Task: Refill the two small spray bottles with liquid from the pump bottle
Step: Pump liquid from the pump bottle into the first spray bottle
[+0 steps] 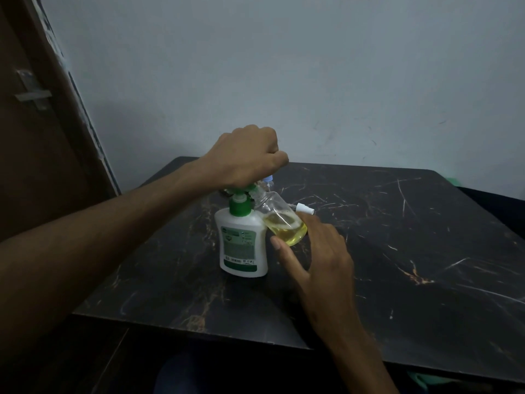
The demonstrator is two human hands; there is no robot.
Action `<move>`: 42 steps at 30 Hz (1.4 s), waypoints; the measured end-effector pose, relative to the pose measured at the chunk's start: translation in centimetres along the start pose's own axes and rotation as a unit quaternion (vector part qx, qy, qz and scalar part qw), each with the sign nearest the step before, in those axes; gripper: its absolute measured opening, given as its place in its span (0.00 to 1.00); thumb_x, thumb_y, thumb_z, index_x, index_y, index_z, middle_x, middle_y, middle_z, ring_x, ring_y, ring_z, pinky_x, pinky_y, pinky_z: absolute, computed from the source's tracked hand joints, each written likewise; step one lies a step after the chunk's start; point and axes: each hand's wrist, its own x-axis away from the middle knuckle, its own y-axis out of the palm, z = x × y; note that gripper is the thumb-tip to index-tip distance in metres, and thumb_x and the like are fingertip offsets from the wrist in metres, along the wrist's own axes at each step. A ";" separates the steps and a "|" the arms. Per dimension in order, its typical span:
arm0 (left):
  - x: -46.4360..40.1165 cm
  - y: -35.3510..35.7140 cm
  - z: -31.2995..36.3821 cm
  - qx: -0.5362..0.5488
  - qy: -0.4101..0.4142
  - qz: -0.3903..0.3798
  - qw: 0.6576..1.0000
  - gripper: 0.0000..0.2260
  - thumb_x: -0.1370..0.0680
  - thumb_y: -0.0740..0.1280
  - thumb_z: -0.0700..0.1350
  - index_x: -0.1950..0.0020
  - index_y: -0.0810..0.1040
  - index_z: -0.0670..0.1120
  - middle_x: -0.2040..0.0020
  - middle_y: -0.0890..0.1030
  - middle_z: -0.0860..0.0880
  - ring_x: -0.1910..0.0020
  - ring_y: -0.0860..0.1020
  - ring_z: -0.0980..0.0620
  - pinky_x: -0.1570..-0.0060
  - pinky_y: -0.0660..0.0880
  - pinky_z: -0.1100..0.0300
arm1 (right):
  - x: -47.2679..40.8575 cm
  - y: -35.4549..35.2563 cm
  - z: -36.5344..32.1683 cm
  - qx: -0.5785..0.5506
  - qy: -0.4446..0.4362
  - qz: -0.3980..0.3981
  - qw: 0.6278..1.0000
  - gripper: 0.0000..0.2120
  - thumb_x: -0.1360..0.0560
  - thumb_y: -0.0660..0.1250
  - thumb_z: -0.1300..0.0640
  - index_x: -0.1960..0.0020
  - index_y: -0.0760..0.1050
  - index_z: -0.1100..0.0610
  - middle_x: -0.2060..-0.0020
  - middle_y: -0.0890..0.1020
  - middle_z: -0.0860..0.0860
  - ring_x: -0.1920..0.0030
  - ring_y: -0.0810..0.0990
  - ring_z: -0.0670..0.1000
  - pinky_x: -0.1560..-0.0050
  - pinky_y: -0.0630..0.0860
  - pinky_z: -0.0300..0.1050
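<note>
A white pump bottle (pixel 243 245) with a green collar and pump head (pixel 241 191) stands upright on the dark marble table (pixel 397 251). My left hand (pixel 244 157) sits fisted on top of the pump head, fingers curled over it. A small clear spray bottle (pixel 281 220), tilted and holding some yellow liquid, has its open neck up at the pump's spout. My right hand (pixel 318 251) pinches its base between thumb and fingers. Its white spray cap (pixel 305 209) lies on the table just behind. A second small bottle with a blue top (pixel 268 179) is mostly hidden behind my left hand.
A brown door with a metal handle (pixel 31 92) is at the left, and a pale wall stands behind the table. The table's near edge (pixel 199 329) runs below my arms. Something green (pixel 454 182) shows past the table's far right corner.
</note>
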 end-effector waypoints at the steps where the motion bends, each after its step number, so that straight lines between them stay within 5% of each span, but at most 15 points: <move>1: -0.1 -0.1 0.0 -0.002 -0.003 0.003 1.000 0.20 0.24 0.63 0.51 0.70 0.58 0.48 0.80 0.63 0.51 0.73 0.61 0.50 0.68 0.59 0.55 | 0.0 0.0 0.0 -0.003 0.001 0.000 1.000 0.21 0.20 0.64 0.38 0.31 0.73 0.48 0.47 0.77 0.40 0.48 0.75 0.43 0.47 0.75 0.45; 42: 0.5 0.0 0.5 -0.021 -0.041 -0.033 0.998 0.18 0.19 0.63 0.51 0.66 0.63 0.47 0.67 0.70 0.49 0.68 0.67 0.48 0.66 0.60 0.53 | 0.0 -0.1 -0.2 -0.007 0.002 0.006 1.000 0.20 0.20 0.65 0.39 0.33 0.74 0.48 0.48 0.78 0.41 0.49 0.73 0.42 0.49 0.75 0.47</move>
